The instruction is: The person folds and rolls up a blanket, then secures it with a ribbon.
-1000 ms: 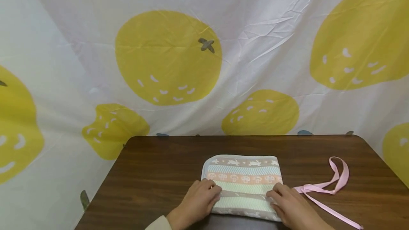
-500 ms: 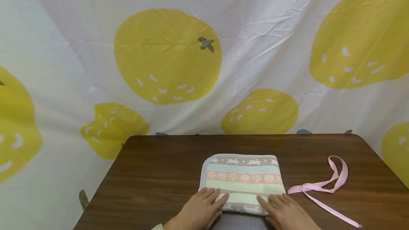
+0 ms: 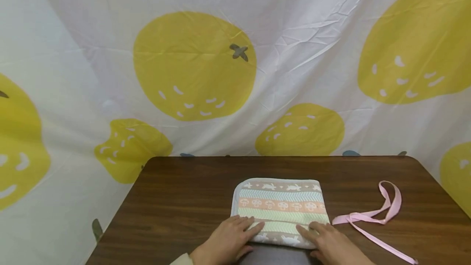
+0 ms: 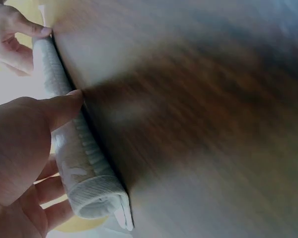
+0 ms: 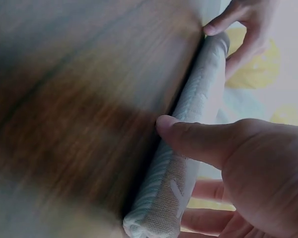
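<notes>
Cloth partly hidden by left hand

The right hand holds a rolled cloth, its thumb on the left side by the table and other fingers on the right. Farther off, the left hand touches the roll's far end with its thumb. Near, pale ribbing borders a brownish band. Wood grain stretches left; blurred yellow patches show far right.
</notes>
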Action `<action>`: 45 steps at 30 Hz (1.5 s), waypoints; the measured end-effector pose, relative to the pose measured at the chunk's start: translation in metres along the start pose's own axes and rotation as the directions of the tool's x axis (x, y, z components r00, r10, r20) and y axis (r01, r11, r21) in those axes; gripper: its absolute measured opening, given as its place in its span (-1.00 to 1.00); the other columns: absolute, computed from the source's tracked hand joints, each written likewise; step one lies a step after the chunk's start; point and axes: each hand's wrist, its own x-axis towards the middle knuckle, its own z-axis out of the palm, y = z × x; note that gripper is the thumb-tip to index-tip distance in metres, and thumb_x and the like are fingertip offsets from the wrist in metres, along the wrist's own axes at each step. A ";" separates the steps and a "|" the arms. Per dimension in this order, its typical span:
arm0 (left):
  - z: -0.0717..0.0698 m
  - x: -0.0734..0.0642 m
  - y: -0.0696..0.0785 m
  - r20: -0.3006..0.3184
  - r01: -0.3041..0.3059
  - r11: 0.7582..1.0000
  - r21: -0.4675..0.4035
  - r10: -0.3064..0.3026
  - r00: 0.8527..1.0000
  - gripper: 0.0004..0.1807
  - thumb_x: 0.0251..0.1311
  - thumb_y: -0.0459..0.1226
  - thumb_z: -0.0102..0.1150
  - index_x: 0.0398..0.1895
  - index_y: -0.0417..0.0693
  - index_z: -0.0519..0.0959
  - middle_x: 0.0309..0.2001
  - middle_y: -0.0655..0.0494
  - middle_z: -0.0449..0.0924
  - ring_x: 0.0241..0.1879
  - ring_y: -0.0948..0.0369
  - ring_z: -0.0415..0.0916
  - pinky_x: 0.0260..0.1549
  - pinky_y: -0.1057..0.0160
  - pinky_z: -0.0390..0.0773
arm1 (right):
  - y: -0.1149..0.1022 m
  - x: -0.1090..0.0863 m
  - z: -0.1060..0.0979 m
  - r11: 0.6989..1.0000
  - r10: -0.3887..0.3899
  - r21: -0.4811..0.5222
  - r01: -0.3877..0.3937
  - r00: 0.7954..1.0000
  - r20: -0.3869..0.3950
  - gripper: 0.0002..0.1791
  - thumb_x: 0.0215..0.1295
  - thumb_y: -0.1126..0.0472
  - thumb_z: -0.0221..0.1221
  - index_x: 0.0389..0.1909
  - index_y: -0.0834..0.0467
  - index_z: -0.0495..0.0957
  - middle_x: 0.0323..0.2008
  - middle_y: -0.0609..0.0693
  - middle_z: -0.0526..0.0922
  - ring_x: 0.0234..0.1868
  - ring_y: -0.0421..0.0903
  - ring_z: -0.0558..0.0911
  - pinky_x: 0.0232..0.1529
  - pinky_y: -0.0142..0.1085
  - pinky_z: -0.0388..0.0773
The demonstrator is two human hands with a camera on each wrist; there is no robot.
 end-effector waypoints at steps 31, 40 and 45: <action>0.003 0.006 0.001 -0.108 0.000 1.000 0.022 0.002 0.994 -0.60 0.20 -0.31 0.15 0.13 0.02 0.48 -0.25 0.29 0.60 -0.27 0.31 0.60 -0.17 0.32 0.56 | 0.006 -0.003 -0.003 0.998 0.024 0.055 -0.019 0.995 -0.097 -0.43 -0.28 0.35 0.42 -0.07 0.20 0.60 -0.49 -0.12 0.64 -0.50 -0.17 0.60 -0.54 -0.30 0.46; -0.004 0.003 0.003 -0.138 -0.025 0.995 -0.094 0.012 0.990 -0.67 0.29 -0.31 0.11 0.12 0.01 0.53 -0.22 0.28 0.69 -0.26 0.34 0.61 -0.23 0.34 0.57 | 0.009 -0.009 -0.005 0.993 -0.045 0.104 0.059 0.990 -0.132 -0.44 -0.31 0.38 0.40 -0.13 0.09 0.53 -0.62 -0.30 0.42 -0.61 -0.44 0.33 -0.64 -0.48 0.21; -0.008 0.001 0.003 -0.116 -0.041 0.984 -0.175 0.021 0.993 -0.67 0.28 -0.28 0.17 0.11 0.05 0.52 -0.31 0.31 0.66 -0.32 0.39 0.58 -0.27 0.41 0.55 | 0.011 -0.012 -0.008 0.982 -0.056 0.174 0.071 0.994 -0.089 -0.47 -0.22 0.40 0.39 -0.11 0.09 0.53 -0.60 -0.35 0.38 -0.57 -0.48 0.19 -0.62 -0.56 0.13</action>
